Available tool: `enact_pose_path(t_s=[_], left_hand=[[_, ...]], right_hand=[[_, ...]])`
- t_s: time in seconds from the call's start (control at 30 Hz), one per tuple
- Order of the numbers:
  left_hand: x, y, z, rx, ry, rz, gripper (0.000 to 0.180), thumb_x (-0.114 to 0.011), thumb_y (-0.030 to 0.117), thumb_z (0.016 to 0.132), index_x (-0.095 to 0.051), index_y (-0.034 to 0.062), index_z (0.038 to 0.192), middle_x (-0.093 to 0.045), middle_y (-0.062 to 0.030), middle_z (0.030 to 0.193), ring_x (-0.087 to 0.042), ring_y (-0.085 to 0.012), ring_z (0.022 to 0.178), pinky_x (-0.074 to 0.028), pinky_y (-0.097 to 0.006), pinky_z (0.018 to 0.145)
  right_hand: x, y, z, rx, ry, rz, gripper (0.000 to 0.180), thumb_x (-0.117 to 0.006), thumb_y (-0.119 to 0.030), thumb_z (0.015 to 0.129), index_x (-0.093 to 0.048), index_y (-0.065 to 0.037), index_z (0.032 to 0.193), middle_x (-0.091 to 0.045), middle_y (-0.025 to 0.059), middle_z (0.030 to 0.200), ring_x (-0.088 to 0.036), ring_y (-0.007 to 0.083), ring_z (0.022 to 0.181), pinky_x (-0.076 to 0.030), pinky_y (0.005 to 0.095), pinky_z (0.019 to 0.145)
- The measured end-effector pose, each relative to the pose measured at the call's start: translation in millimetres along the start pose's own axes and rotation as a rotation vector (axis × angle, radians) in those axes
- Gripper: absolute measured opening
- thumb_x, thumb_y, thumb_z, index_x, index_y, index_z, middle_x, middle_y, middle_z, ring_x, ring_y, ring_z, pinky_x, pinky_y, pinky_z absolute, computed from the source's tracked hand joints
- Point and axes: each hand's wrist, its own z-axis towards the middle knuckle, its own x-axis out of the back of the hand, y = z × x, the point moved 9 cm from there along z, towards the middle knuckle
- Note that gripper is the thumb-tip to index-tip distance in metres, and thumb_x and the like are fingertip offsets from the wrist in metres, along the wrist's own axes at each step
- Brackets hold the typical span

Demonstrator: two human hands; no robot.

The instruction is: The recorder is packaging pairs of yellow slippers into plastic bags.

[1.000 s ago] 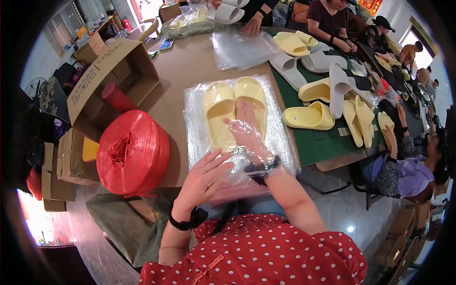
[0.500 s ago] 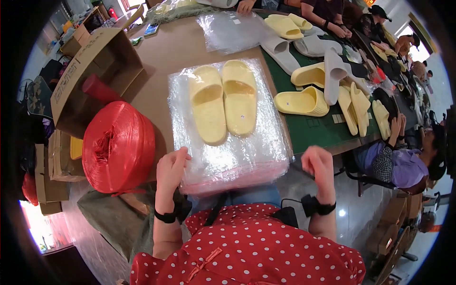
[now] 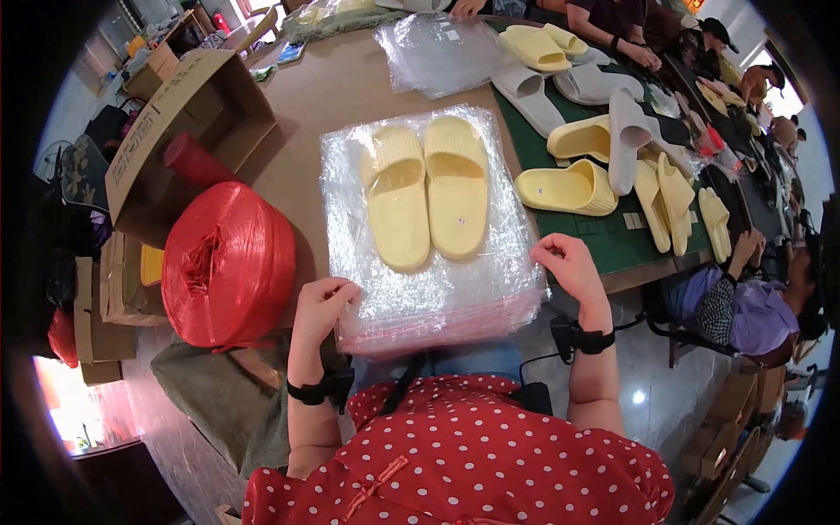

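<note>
A pair of pale yellow slide slippers lies side by side, toes away from me, at the top of a stack of clear plastic bags. I cannot tell whether they are on the top bag or inside it. My left hand is closed at the stack's near left edge, fingertips pinching the plastic. At the right edge, my right hand has thumb and forefinger together on the plastic. Both wrists carry black straps with small devices.
A large roll of red plastic twine stands left, beside an open cardboard box. More yellow and grey slides cover the green mat at right. Clear bags lie at the far side. Other people sit around the table.
My right hand has moved left and forward onto the bag stack's right edge. My left hand's fingers have curled in at the left edge. The view has shifted slightly.
</note>
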Motion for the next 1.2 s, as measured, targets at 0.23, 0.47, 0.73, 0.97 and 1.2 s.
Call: enact_pose_path(t_s=[0.23,0.47,0.73,0.97,1.2], left_hand=[[-13.9,27.5,-5.6,0.054,-0.035,-0.013,0.023,-0.067,0.018,0.094,-0.072,-0.0006,0.106,-0.070,-0.0004,0.077,-0.050,-0.0027,0.054,-0.038,-0.020,0.047],[-13.2,21.5,1.6,0.057,-0.056,-0.205,0.015,-0.059,0.012,0.099,-0.068,-0.0004,0.101,-0.073,-0.0047,0.084,-0.058,-0.0055,0.059,-0.044,-0.022,0.051],[6.7,70.5,-6.6,-0.532,0.221,-0.285,0.013,-0.051,-0.006,0.099,-0.062,-0.0039,0.106,-0.070,-0.0124,0.111,-0.066,-0.0178,0.107,-0.052,-0.029,0.094],[-5.1,35.6,-9.9,-0.431,0.102,0.160,0.011,-0.063,-0.003,0.088,-0.065,0.0012,0.098,-0.068,-0.0155,0.122,-0.064,-0.0379,0.118,-0.049,-0.039,0.101],[3.3,82.9,-36.4,-0.542,0.282,0.540,0.045,-0.070,0.009,0.085,-0.061,0.0042,0.129,-0.051,-0.0161,0.148,-0.033,-0.0409,0.147,-0.030,-0.049,0.118]], right_hand=[[-8.6,-10.2,-9.7,-0.118,-0.086,0.143,0.020,-0.069,-0.014,0.092,-0.069,0.001,0.106,-0.073,0.0047,0.090,-0.064,0.0084,0.075,-0.046,0.0220,0.062],[-3.0,-22.1,-3.0,-0.121,-0.077,0.223,0.013,-0.063,-0.007,0.095,-0.063,0.001,0.106,-0.073,0.0080,0.090,-0.067,0.0113,0.075,-0.049,0.0228,0.059],[18.3,-74.5,2.7,0.408,0.260,0.483,0.004,-0.056,0.001,0.100,-0.059,0.001,0.103,-0.069,0.0060,0.093,-0.067,0.0124,0.087,-0.056,0.0280,0.082],[-16.2,-30.4,-10.5,0.339,0.139,-0.023,0.004,-0.058,0.001,0.096,-0.060,0.001,0.100,-0.067,0.0095,0.086,-0.067,0.0136,0.081,-0.053,0.0267,0.075],[-16.7,-93.0,-42.8,0.581,0.503,-0.390,0.027,-0.065,-0.001,0.087,-0.060,-0.002,0.114,-0.061,0.0171,0.119,-0.056,0.0353,0.115,-0.045,0.0424,0.098]])
